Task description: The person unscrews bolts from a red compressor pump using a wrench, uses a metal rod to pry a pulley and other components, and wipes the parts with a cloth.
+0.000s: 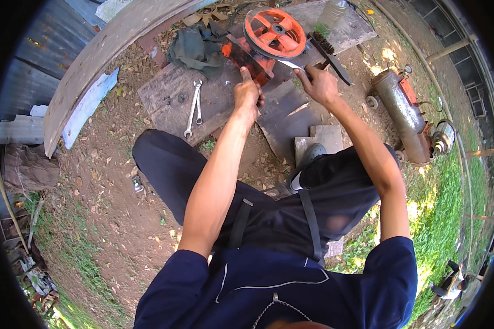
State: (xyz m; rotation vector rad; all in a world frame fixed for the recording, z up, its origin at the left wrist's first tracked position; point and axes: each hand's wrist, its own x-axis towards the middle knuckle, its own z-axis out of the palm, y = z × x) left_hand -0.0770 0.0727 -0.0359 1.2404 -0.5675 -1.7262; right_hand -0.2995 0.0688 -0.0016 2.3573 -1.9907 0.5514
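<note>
Left hand [249, 94] is clamping on the near lower corner of the orange machine [251, 61], its thumb pressing along the body. This machine is resting on the wooden planks [158, 94], in front of the person, and its spoked wheel [279, 29] is facing upward. Right hand [320, 85] is closing around a thin metal blade [290, 64], which is pointing toward the machine, just below the wheel; whether the tip is touching, I cannot tell. Close beside the right hand, a black-handled brush [331, 59] is lying tilted. Two wrenches [192, 109] are lying on the planks, and a dark green cloth [196, 50] is sitting left of the machine.
</note>
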